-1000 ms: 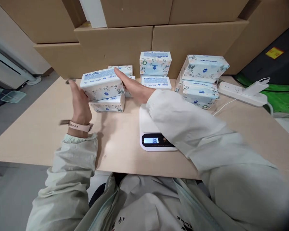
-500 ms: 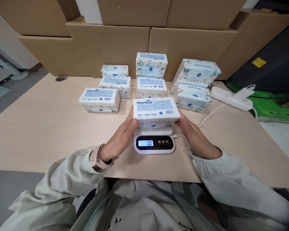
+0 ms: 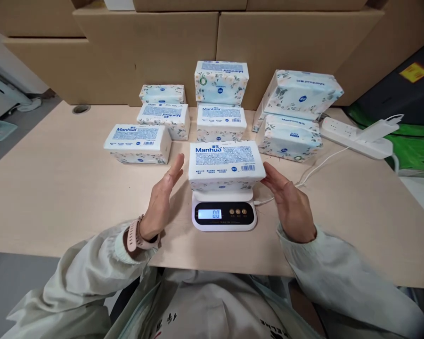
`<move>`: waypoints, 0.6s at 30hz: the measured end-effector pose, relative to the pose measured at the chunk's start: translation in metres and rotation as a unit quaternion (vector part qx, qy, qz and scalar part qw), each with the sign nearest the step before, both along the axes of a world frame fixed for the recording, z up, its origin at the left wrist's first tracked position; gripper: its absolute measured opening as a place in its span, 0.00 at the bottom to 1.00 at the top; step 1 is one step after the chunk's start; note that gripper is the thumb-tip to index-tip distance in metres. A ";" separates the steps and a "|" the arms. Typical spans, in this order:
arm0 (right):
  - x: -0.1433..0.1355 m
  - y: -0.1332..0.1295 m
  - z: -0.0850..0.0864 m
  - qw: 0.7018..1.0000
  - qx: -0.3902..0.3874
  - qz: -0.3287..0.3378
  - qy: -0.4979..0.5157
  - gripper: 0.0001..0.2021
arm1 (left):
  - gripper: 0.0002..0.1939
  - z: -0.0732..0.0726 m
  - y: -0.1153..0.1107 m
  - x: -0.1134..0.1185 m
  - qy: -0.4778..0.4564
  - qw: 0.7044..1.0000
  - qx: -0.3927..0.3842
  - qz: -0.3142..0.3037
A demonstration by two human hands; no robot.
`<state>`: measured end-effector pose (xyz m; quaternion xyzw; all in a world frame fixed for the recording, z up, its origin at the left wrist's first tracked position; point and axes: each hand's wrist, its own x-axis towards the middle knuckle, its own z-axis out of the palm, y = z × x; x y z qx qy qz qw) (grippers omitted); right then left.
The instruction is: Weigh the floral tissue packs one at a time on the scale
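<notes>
A white and blue Manhua tissue pack [image 3: 226, 162] rests on top of the white digital scale [image 3: 224, 226], whose lit display reads 0.0. My left hand [image 3: 162, 200] is off the pack, to its left, with fingers extended and nothing held. Just right of the pack is my right hand [image 3: 290, 202], fingers stretched out and holding nothing; its fingertips are close to the pack's right end, and whether they touch it I cannot tell.
Similar packs stand behind in groups: left [image 3: 137, 143], middle [image 3: 221, 84] and right [image 3: 291, 136]. A white power strip [image 3: 356, 136] with a cable lies on the right of the table [image 3: 74, 197]. Cardboard boxes [image 3: 173, 56] line the back.
Both hands have let go of the pack; the left has moved away leftward, the right slightly to the right. The pack now sits on the scale. The camera view has tilted down a little.
</notes>
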<state>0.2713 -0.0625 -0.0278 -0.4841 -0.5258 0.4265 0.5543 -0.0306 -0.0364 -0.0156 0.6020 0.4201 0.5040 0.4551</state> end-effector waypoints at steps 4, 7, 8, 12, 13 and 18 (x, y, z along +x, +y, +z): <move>-0.001 -0.002 0.001 1.000 -0.004 0.001 -0.007 0.25 | 0.29 0.001 -0.003 -0.001 -0.009 1.000 -0.022 -0.010; -0.001 -0.004 0.004 1.000 -0.015 -0.009 -0.003 0.24 | 0.28 0.001 -0.005 -0.002 -0.010 1.000 -0.028 -0.010; -0.001 -0.005 0.005 1.000 -0.022 -0.012 -0.002 0.23 | 0.28 0.002 -0.005 -0.003 -0.012 0.999 -0.028 -0.008; -0.001 -0.007 0.007 0.998 -0.050 -0.024 0.005 0.22 | 0.27 0.004 -0.005 -0.003 -0.024 0.999 -0.032 -0.008; -0.001 -0.007 0.007 0.998 -0.053 -0.027 0.006 0.22 | 0.27 0.004 -0.005 -0.003 -0.025 0.999 -0.031 -0.008; -0.002 -0.008 0.007 0.998 -0.052 -0.027 0.000 0.22 | 0.28 0.003 -0.004 -0.002 -0.028 0.999 -0.032 0.000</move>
